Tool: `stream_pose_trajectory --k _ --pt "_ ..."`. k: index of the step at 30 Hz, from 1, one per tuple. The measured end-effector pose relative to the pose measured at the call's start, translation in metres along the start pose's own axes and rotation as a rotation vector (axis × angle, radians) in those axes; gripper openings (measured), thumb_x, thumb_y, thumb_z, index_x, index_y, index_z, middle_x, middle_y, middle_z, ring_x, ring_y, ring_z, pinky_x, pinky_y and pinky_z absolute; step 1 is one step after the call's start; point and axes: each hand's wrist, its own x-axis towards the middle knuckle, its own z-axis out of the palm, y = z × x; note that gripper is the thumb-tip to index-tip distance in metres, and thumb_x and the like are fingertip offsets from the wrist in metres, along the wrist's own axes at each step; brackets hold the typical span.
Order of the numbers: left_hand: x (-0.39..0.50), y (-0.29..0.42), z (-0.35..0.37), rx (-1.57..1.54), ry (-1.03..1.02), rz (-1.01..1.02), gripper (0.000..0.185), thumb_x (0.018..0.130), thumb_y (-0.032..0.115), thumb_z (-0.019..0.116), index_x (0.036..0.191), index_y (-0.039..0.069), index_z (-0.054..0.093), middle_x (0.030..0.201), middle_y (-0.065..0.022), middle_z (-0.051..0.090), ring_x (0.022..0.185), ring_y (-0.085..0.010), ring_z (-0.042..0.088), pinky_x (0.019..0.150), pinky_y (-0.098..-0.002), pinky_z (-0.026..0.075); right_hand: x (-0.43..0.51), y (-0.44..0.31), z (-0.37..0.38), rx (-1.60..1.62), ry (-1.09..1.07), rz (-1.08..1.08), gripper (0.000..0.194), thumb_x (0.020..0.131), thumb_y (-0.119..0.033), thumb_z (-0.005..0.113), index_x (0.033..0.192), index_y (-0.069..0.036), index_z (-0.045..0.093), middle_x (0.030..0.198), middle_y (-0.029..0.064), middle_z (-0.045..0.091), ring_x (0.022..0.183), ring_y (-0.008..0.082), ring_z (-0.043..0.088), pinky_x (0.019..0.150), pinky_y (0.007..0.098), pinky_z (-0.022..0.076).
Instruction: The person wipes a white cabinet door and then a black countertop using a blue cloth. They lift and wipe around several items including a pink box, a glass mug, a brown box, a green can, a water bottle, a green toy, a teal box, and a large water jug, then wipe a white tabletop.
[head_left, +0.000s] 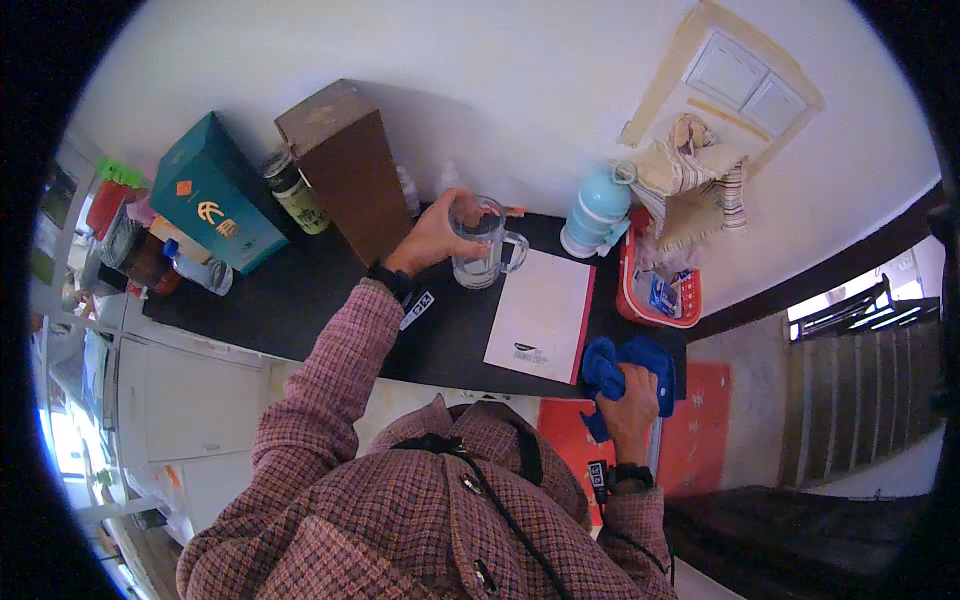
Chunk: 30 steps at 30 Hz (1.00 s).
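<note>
My left hand (439, 236) is wrapped around a clear glass mug (478, 259) from its left side, with the mug's handle pointing right. The mug is upright over the black tabletop (315, 315), just left of a white pad with a red edge (536, 315). At the table's near right corner, my right hand (631, 397) grips a bunched blue cloth (611, 375). Part of the cloth spreads to the right of my fingers, and another part hangs below them.
Behind the mug stand a brown box (352, 172), a patterned jar (300, 199) and a teal box (217, 195). A plastic bottle (199, 268) is at the left. A light-blue bottle (592, 217) and a red basket (626, 289) stand at the back right, near the wall.
</note>
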Motion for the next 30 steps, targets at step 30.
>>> stream_pose_trajectory --k 30 --pt "-0.153 -0.013 -0.056 -0.031 0.242 -0.015 0.088 0.056 0.015 0.089 0.132 0.006 0.045 0.122 -0.0109 0.061 0.116 -0.0211 0.057 0.103 -0.0333 0.043 0.141 -0.204 0.129 0.182 -0.517 -0.783 0.054 0.068 -0.025 0.080 0.116 -0.008 0.065 0.125 0.0123 0.058 0.117 0.0348 0.052 0.095 0.0448 0.0492"
